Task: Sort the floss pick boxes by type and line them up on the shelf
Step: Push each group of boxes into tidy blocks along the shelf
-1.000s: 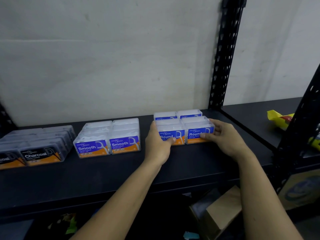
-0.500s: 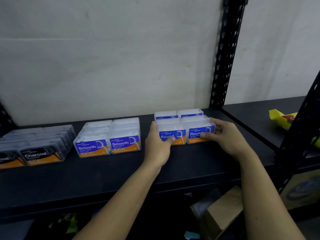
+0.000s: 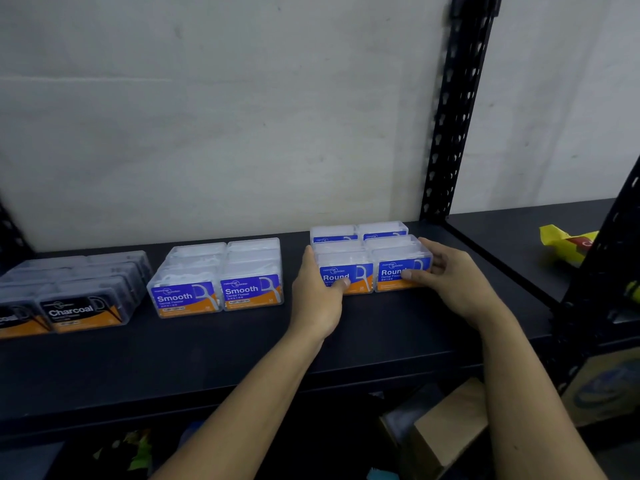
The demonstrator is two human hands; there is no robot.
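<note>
The left hand (image 3: 317, 301) clasps the left side of the Round boxes (image 3: 394, 252), its thumb (image 3: 341, 284) pressed on the front label of the left box and its fingers hidden along the side. The right hand (image 3: 457, 282) grips the right side of the same block, thumb (image 3: 412, 273) laid across the front label of the right box and fingers curled round its right end. The block is two boxes wide, with more rows behind, and sits toward the right end of the shelf (image 3: 207, 358), back from the front edge and near the black upright post (image 3: 453, 116).

Left of it, with a gap, stand the Smooth boxes (image 3: 221, 278), two abreast. The Charcoal boxes (image 3: 79, 292) sit at the shelf's left end. Past the post, a yellow packet (image 3: 566, 242) lies on the neighbouring shelf. Below the front edge shows a cardboard box (image 3: 446, 424).
</note>
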